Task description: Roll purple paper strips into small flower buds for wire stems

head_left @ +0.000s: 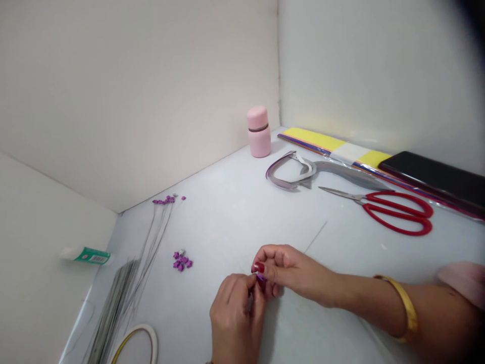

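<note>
I see a white table (pixel 220 217), right hand (pixel 286 268) and left hand (pixel 235 313) meeting over it, loose purple cluster (pixel 182 261) left of them, both pinched narrow on, seemingly, one tiny purple piece (pixel 261 277) between their fingertips.

Plain pale walls (pixel 151 101) meeting at corner (pixel 279 76) behind whitish tabletop (pixel 227 217); soft light.

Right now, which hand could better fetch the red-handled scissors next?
Probably the right hand: it is nearer the red-handled scissors, on its own side. The left hand is farther off; both meet at a small purple piece.
</note>
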A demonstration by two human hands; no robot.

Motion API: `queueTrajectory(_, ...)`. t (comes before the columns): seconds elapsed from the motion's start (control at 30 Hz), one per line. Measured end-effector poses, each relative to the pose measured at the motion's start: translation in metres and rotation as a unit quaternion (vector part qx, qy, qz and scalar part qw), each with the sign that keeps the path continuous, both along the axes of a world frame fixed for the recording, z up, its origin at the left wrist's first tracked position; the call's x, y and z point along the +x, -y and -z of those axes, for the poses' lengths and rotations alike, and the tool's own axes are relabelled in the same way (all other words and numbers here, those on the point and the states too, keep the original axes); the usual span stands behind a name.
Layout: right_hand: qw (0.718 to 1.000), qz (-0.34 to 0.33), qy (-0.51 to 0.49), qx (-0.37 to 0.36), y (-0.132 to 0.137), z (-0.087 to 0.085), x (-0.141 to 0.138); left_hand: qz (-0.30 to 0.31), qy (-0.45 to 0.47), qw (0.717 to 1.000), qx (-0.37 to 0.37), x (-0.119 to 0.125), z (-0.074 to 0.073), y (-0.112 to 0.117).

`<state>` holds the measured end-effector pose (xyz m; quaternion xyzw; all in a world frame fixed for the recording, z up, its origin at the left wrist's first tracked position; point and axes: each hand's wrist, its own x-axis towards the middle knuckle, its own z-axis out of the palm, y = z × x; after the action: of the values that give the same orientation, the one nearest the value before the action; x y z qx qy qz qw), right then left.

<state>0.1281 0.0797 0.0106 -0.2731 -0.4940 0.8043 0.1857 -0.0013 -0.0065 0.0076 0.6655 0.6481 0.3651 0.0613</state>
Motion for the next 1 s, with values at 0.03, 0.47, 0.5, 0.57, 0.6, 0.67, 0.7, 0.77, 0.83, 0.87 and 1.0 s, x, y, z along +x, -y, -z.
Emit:
queueTrajectory(0.03, 1.000, -0.002, 0.002, 0.001, 0.000, 0.001, 0.000, 0.007, -0.012, 1.000, 0.010, 0.001, 0.000, 0.000)
queueTrajectory(0.47, 0.998, -0.059, 0.009, -0.035, -0.004, -0.001, 0.002, -0.028, 0.436, 0.870, -0.227, 0.000, -0.004, -0.007)
queueTrajectory(0.5, 0.997, -0.062, 0.005, -0.047, -0.004, -0.002, 0.002, -0.026, 0.466, 0.851, -0.241, 0.000, -0.006, -0.008)
queueTrajectory(0.57, 0.996, -0.065, -0.006, -0.064, -0.005, -0.002, 0.002, -0.022, 0.503, 0.826, -0.255, -0.001, -0.007, -0.009)
queueTrajectory(0.6, 0.995, -0.065, -0.012, -0.069, -0.005, -0.002, 0.002, -0.022, 0.512, 0.819, -0.258, -0.002, -0.007, -0.010)
queueTrajectory(0.67, 0.995, -0.066, -0.019, -0.070, -0.004, -0.001, 0.001, -0.020, 0.522, 0.811, -0.265, -0.003, -0.005, -0.010)
queueTrajectory(0.7, 0.996, -0.065, -0.020, -0.064, -0.004, -0.001, 0.001, -0.022, 0.522, 0.810, -0.268, -0.003, -0.003, -0.010)
queueTrajectory(0.77, 0.997, -0.061, -0.024, -0.036, -0.003, 0.002, 0.001, -0.030, 0.513, 0.814, -0.270, -0.004, -0.001, -0.010)
queueTrajectory(0.83, 0.998, -0.059, -0.027, 0.004, -0.003, 0.004, 0.001, -0.046, 0.509, 0.817, -0.268, -0.003, 0.000, -0.010)
queueTrajectory(0.87, 0.998, -0.058, -0.025, 0.026, -0.003, 0.005, 0.001, -0.055, 0.512, 0.814, -0.267, -0.003, 0.000, -0.010)
queueTrajectory(1.0, 0.978, -0.046, 0.032, 0.199, -0.004, 0.005, 0.006, -0.082, 0.520, 0.810, -0.257, -0.001, -0.005, -0.010)
